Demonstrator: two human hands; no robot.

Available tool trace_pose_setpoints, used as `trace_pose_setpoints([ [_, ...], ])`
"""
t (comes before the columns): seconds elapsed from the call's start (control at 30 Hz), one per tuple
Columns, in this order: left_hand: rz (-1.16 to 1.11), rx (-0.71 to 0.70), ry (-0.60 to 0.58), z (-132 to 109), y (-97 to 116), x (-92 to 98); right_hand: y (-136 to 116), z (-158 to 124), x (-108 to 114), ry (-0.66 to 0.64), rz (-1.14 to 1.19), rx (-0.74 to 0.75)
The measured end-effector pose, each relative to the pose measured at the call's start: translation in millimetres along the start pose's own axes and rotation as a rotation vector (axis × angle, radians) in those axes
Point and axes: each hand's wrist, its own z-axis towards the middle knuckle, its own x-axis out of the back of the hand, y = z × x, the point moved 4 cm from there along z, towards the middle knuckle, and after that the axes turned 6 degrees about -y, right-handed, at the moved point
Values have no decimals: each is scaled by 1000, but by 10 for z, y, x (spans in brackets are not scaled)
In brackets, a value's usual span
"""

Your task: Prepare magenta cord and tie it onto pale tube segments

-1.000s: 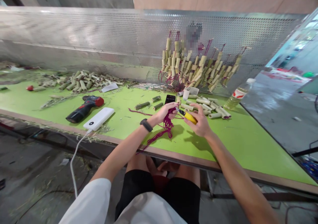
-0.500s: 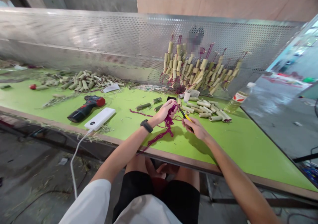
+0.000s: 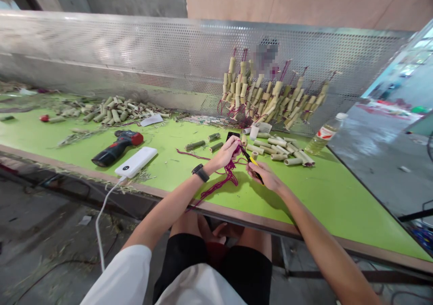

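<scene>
My left hand (image 3: 230,150) is closed around a bundle of purple cord (image 3: 231,177). Loose strands hang from it and trail over the green tabletop to the front edge. In my right hand (image 3: 265,175) is a pair of pliers (image 3: 252,161) with yellow-and-black handles. Their dark tips meet the cord right at my left fingertips, and the fingers partly hide that contact. A dark phone-like object (image 3: 232,135) lies just behind my left hand. Short cut bamboo tubes (image 3: 279,149) are spread beyond my right hand.
On the left lie a cordless drill (image 3: 119,148), a white power bank (image 3: 136,161) with a cable, and a bamboo pile (image 3: 115,110). Strung bamboo pieces (image 3: 267,95) hang on the perforated metal panel (image 3: 152,48). A bottle (image 3: 326,134) stands near the right edge.
The plier tips have moved slightly left, in against the cord at my left fingers. My left hand has turned a little and covers more of the bundle.
</scene>
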Motion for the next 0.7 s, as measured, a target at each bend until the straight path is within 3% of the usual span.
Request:
trace_pose_setpoints([
  [0.23,192,10,84,-60,74,-22,7,0,-25,14,-11,-52],
  [0.47,397,-68,111,-70,142,-31,60,23,-42,36,-1,-110],
  [0.7,504,-102,85,-64,133,-44,81,12,2,106,-171,-27],
])
